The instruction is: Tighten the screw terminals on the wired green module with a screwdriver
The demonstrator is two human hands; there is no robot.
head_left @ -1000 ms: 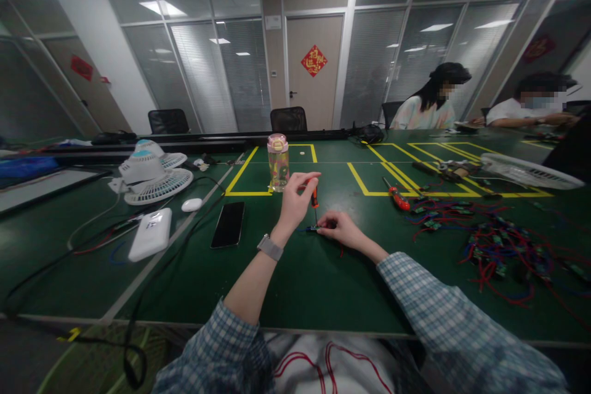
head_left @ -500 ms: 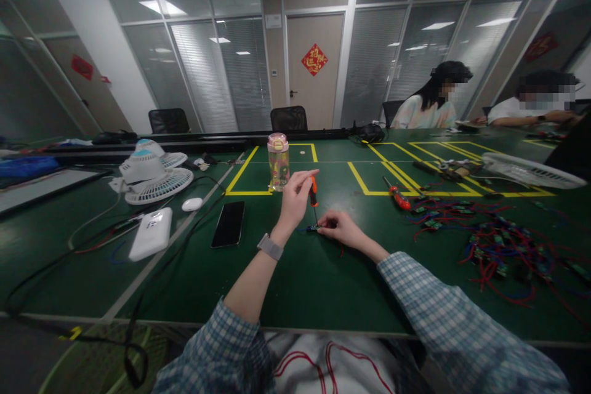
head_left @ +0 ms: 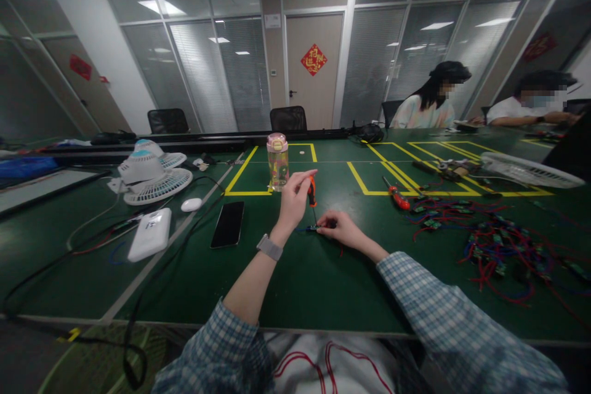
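My left hand (head_left: 294,197) is closed round the orange-and-black handle of a screwdriver (head_left: 313,192), its index finger stretched over the top. The shaft stands nearly upright, and its tip meets a small green circuit board (head_left: 313,228) lying on the table. With pinched fingertips, my right hand (head_left: 340,229) grips the right end of that board. A blue wire runs out from the board's left side, and a short red wire shows below my right hand. The exact spot under the tip is too small to make out.
A second screwdriver (head_left: 396,193) lies right of my hands, beside a heap of wired circuit boards (head_left: 503,246). Behind my left hand stands a bottle (head_left: 277,163). To the left are a phone (head_left: 228,225), a white power bank (head_left: 150,235) and white fans (head_left: 157,181). Two people sit at far right.
Almost nothing differs. The screwdriver handle looks slightly turned in my left hand, while my right hand stays on the board.
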